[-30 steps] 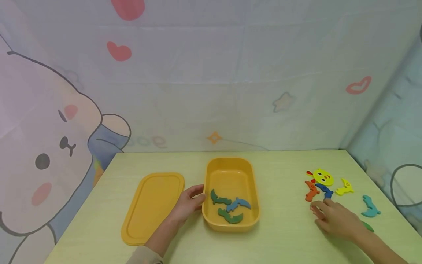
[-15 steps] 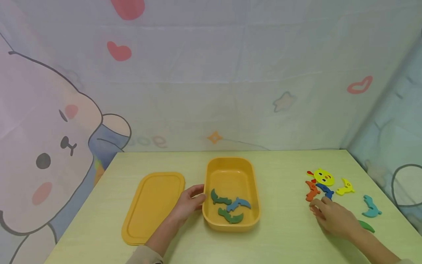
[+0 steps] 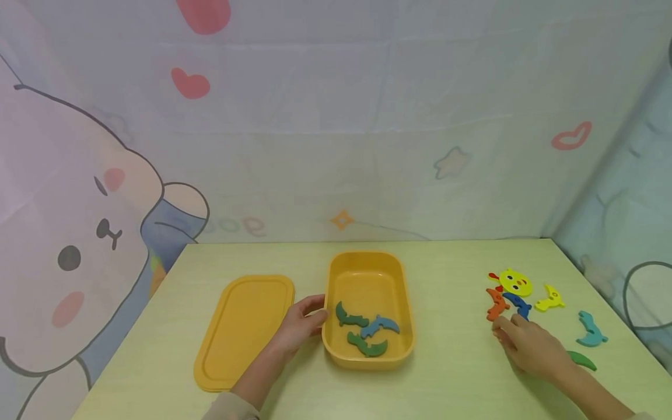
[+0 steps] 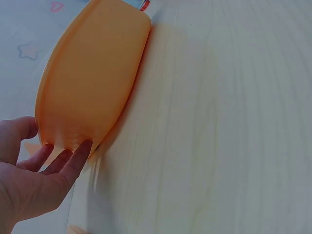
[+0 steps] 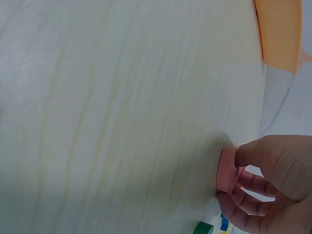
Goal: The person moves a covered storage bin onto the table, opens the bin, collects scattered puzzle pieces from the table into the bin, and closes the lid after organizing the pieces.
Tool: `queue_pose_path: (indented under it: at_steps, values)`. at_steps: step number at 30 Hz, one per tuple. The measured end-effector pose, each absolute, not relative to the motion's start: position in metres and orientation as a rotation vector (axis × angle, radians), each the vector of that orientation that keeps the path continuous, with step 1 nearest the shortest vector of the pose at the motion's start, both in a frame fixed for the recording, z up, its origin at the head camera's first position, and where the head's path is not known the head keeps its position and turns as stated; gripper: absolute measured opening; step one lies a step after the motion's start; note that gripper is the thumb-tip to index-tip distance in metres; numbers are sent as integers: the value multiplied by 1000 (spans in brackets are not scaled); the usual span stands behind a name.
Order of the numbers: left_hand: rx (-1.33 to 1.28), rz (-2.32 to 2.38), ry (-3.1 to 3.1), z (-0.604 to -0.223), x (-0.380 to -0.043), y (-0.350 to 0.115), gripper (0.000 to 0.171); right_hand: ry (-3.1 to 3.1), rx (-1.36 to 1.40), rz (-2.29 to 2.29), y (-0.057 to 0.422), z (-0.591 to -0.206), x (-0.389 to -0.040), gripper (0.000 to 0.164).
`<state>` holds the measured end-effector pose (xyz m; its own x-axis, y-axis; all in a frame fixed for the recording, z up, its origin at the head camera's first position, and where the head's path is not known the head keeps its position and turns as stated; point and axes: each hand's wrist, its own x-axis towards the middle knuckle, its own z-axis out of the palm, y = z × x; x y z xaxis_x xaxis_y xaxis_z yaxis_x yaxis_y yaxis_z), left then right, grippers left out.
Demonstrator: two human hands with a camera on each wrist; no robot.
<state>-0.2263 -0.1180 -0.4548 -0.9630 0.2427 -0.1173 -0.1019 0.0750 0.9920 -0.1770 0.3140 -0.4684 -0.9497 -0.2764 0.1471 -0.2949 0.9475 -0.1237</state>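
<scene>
My left hand [image 3: 301, 324] holds the near-left side of a yellow plastic box [image 3: 368, 259]. In the left wrist view its thumb lies at the rim and its fingers touch the outer wall. Two dark green curved pieces, one of them nearer me [image 3: 367, 344], and a blue piece [image 3: 380, 325] lie inside the box. My right hand [image 3: 532, 347] is low over the table at the right. Its thumb and fingers pinch a reddish toy piece [image 5: 226, 170], which the hand hides in the head view. Just beyond the fingertips lie an orange piece [image 3: 496, 304] and a dark blue piece [image 3: 517, 304].
A yellow lid [image 3: 247, 332] lies left of the box. Behind the right hand are a yellow smiling-face piece [image 3: 514, 282] and a yellow curved piece [image 3: 550, 298]. A turquoise piece [image 3: 591, 329] and a partly hidden green piece [image 3: 583, 360] lie by the right wrist.
My right hand has shifted slightly left and its fingers have drawn closer together, showing more of the green piece by the wrist. The left hand and the box have stayed put.
</scene>
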Motion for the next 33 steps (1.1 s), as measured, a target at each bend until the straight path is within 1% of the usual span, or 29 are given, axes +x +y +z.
queue_pose_path:
  at_steps: [10,20,23,33]
  values:
    - [148,1972,2106,-453,-224,-119,44,-2971,453,204,315,-465,-184,10]
    - [153,1978,2102,-452,-224,-118,44,-2963,463,163,315,-448,-190,19]
    - [159,1978,2105,-452,-223,-118,44,-2948,505,161,315,-443,-192,23]
    - [158,1981,2102,-454,-223,-119,45,-2827,682,177,309,-427,-202,21]
